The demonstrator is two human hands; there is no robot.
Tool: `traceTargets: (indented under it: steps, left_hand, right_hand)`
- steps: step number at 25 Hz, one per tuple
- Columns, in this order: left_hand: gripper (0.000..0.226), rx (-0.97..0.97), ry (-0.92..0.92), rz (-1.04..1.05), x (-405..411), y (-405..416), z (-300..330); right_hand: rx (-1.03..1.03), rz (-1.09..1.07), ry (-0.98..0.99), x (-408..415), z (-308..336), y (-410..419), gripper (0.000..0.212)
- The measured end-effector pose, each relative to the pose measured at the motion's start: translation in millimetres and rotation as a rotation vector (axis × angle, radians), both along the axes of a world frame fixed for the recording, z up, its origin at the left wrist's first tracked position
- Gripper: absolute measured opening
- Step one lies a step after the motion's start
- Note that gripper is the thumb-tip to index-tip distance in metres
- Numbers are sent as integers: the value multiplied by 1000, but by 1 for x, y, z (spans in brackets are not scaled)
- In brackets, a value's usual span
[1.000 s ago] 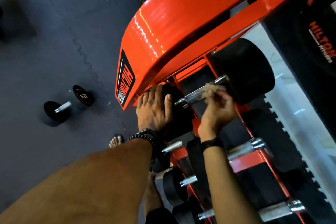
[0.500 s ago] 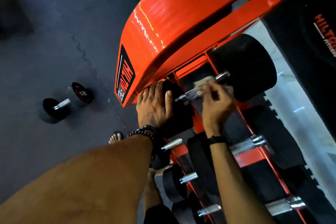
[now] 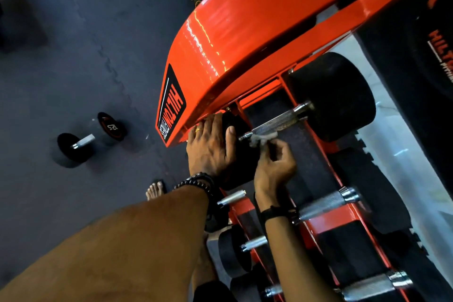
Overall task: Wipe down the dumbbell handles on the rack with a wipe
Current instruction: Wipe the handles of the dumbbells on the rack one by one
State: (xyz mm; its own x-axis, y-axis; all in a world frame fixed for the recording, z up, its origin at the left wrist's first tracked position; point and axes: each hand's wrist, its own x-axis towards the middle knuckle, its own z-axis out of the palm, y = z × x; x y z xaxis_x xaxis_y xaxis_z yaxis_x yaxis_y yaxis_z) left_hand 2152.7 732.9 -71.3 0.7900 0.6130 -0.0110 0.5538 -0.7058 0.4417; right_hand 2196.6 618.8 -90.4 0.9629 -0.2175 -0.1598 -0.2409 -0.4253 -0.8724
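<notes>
While the left hand (image 3: 210, 147) lies flat, fingers straight, on the near black head of the top dumbbell | right hand (image 3: 274, 167) grip pinches a crumpled wipe (image 3: 261, 138) against the knurled handle (image 3: 277, 122) near its left end | orange rack (image 3: 245, 39) above | loose dumbbell (image 3: 90, 140) on floor

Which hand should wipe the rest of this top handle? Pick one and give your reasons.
Right. The right hand already pinches the wipe against the near end of the top dumbbell handle. The left hand lies flat on that dumbbell's near head, steadying it, and holds no wipe.
</notes>
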Motion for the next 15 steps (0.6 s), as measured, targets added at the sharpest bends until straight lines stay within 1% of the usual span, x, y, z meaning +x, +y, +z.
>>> traceTargets:
  steps: [1,2,4,5,6,7,8,9,10,11,12,13,14,15]
  left_hand:
    - [57,-5,5,2,0,0,0]
    - [58,-16,19,3,1,0,0]
    - [60,-31,47,12,1,-1,0]
    - [61,-35,47,16,0,-1,0]
    - [61,-35,40,11,-1,-2,0]
    - [61,-31,32,5,-1,-1,1]
    - [61,-29,28,3,0,-1,0]
    - [60,-32,28,6,1,0,0]
    - [60,-37,33,11,2,0,-1]
    - [60,-38,42,16,2,0,-1]
    - [61,-36,50,18,1,0,-1]
    - [61,-32,48,16,1,-1,-1]
    - [61,-29,41,11,0,-1,0]
    - [60,-26,34,7,0,-1,1]
  right_hand:
    - [40,-71,69,6,0,0,13]
    - [76,-181,96,23,-4,-3,17]
    - [240,-341,132,53,-5,-1,27]
    - [271,-327,157,56,-4,2,32]
    - [243,-263,218,48,0,6,34]
    - [286,-171,291,37,2,6,35]
    - [398,-106,383,34,4,2,36]
    - [545,-95,478,41,9,-6,36]
    - [733,-131,548,55,12,-13,35]
    - [953,-127,557,69,14,-18,32]
    - [1132,-71,533,74,14,-18,24]
    - [1203,32,513,72,17,-17,15]
    - [1175,140,531,61,18,-13,12]
    - [1107,198,562,52,16,-9,16]
